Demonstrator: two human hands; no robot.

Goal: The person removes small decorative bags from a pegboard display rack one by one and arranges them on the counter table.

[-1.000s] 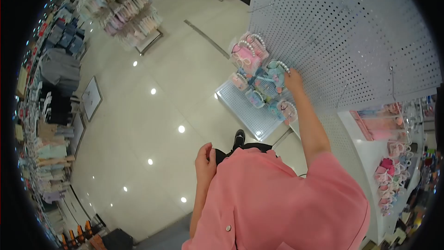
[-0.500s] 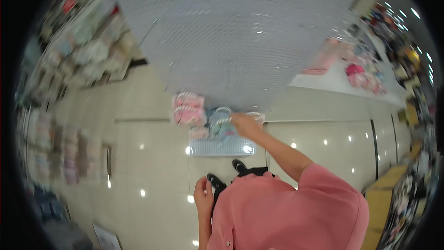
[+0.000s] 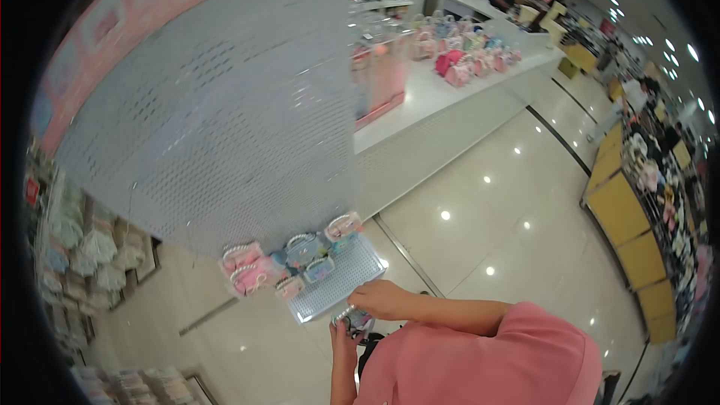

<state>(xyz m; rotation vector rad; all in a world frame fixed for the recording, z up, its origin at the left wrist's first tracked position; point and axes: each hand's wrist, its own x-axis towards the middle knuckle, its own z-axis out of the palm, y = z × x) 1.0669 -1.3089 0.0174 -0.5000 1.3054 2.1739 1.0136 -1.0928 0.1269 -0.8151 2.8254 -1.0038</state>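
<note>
My right hand (image 3: pixel 375 300) is closed at the white beaded handle of a small grey-blue handbag (image 3: pixel 358 321), just in front of my body. Around the bag's left side curls my left hand (image 3: pixel 343 336), partly hidden by it. Other little bags stand on the low perforated shelf (image 3: pixel 330 296) ahead: a pink bag (image 3: pixel 259 274) at the left, a blue bag (image 3: pixel 304 250) in the middle and a pale pink bag (image 3: pixel 343 226) at the right. Smaller pouches, one pink (image 3: pixel 289 286) and one light blue (image 3: pixel 320 270), sit in front of them.
A tall grey perforated panel (image 3: pixel 232 120) rises behind the shelf. To its right runs a white counter (image 3: pixel 420 109) with several pink bags (image 3: pixel 465 64). Racks of packaged goods (image 3: pixel 90 247) stand at the left, and yellow-sided display bins (image 3: pixel 622 214) at the far right.
My right hand has come back from the shelf bags towards my body with a grey-blue handbag. My left hand has met it there. The view has turned right.
</note>
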